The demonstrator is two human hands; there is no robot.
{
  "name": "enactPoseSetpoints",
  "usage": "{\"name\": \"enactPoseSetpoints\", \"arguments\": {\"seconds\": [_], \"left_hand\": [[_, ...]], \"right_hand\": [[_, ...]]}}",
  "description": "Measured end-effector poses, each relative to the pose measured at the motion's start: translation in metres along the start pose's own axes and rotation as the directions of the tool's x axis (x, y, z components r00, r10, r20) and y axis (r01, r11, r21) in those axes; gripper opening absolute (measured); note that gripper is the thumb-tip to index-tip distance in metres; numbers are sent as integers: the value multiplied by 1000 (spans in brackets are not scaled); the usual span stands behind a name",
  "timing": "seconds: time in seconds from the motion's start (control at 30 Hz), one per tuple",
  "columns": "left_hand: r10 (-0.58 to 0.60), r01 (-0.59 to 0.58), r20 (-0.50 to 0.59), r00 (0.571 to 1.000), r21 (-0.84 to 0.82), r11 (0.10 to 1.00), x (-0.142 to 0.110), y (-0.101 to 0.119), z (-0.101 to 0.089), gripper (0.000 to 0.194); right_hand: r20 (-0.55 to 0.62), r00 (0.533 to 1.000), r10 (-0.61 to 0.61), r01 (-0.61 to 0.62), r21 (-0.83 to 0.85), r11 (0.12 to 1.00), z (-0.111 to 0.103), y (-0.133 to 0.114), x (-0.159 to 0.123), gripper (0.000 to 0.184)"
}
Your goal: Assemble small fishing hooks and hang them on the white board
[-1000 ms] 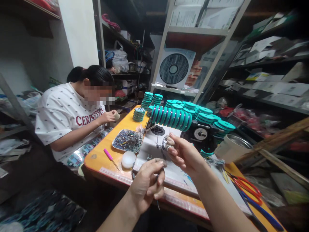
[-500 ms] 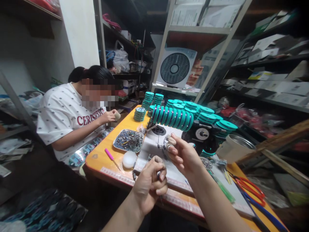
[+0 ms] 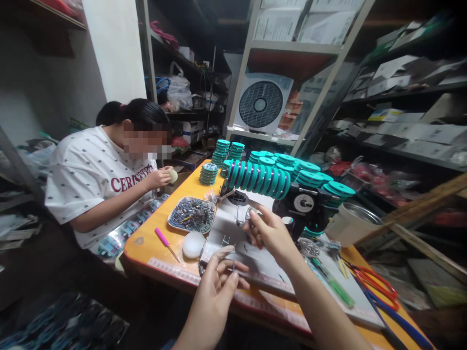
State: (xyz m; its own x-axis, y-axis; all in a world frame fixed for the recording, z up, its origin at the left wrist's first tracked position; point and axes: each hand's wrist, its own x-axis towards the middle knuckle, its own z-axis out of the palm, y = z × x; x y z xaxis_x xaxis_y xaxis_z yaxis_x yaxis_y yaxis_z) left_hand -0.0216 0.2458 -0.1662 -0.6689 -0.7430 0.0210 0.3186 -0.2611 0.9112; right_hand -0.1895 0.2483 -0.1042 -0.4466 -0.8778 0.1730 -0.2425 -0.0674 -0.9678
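Note:
My left hand (image 3: 217, 284) hovers over the near edge of the orange table (image 3: 144, 240), thumb and fingers pinched on a thin dark pin-like piece. My right hand (image 3: 268, 233) is raised over the white sheet (image 3: 226, 226), fingers curled around a small wire ring that I cannot make out well. Just behind it, a row of teal spools (image 3: 260, 177) hangs on a bar, beside a black winding device (image 3: 304, 204).
A person in a white shirt (image 3: 91, 177) sits at the left, holding a small pale object. A tray of small metal parts (image 3: 192, 214), a pink tool (image 3: 164, 240), a white lump (image 3: 193, 244), stacked teal spools (image 3: 310, 172), a metal pot (image 3: 352, 218) and red-handled scissors (image 3: 379, 287) lie on the table.
My right hand has dropped lower and forward toward the white sheet. My left hand has loosened from a fist into a pinch with fingers extended. The view has shifted slightly.

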Motion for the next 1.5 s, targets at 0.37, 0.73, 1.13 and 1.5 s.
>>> {"name": "enactPoseSetpoints", "arguments": {"seconds": [0.37, 0.73, 1.13, 1.5], "left_hand": [[337, -247, -128, 933, 454, 856, -17, -25, 0, 52], [385, -330, -122, 915, 323, 887, -2, 10, 5, 30], [12, -11, 240, 971, -7, 1000, 12, 32, 28, 38], [-159, 303, 353, 922, -400, 865, -16, -2, 5, 37]], "right_hand": [[-23, 1000, 8, -9, -44, 999, 12, 14, 32, 21], [73, 993, 97, -103, 94, 990, -6, -31, -24, 39], [302, 934, 190, -324, 493, 808, -11, -68, -38, 24], [558, 782, 277, -552, 415, 723, 5, -12, -59, 31]]}}
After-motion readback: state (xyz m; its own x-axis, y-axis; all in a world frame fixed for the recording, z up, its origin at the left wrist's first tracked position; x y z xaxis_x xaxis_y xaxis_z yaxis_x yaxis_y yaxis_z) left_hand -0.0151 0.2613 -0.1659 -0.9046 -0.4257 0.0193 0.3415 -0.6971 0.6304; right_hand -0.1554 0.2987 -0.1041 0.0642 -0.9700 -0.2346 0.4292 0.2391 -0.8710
